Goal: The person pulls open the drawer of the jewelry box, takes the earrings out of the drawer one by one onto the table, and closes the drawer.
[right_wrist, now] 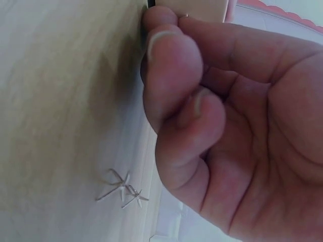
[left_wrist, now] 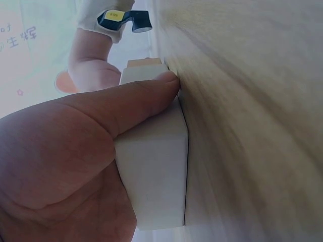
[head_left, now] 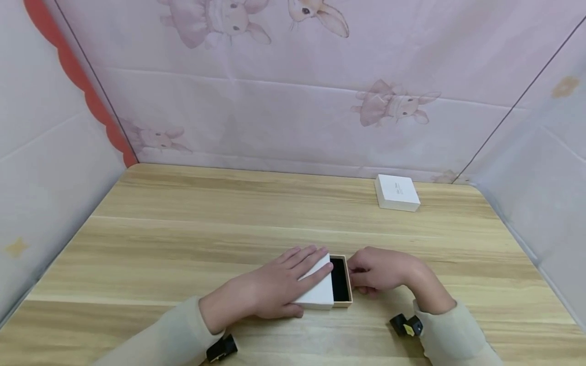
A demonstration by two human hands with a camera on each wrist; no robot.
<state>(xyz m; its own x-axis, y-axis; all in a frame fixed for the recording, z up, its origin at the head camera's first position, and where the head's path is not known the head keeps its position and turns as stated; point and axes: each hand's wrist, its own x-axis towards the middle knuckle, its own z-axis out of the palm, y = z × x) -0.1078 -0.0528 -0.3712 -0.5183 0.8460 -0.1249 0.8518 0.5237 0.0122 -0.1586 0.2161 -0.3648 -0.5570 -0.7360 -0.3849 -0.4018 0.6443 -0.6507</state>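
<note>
A white sliding gift box [head_left: 316, 297] lies on the wooden table, its tan drawer [head_left: 350, 297] partly out on the right. Black lining shows in the exposed part of the drawer; the rest is hidden in the sleeve. Across the top of the sleeve lies my left hand [head_left: 279, 287], fingers spread toward the far edge. Its thumb [left_wrist: 146, 98] presses along the near side. My right hand [head_left: 382, 269] is at the drawer's right end, with its fingertips pinching there. In the right wrist view the other fingers [right_wrist: 176, 65] are curled.
Another white box [head_left: 397, 193] with small print on its lid stands at the back right of the table. Small thin star-shaped things [right_wrist: 121, 186] lie on the table in the right wrist view. Fabric walls with rabbit pictures [head_left: 393, 104] border the table.
</note>
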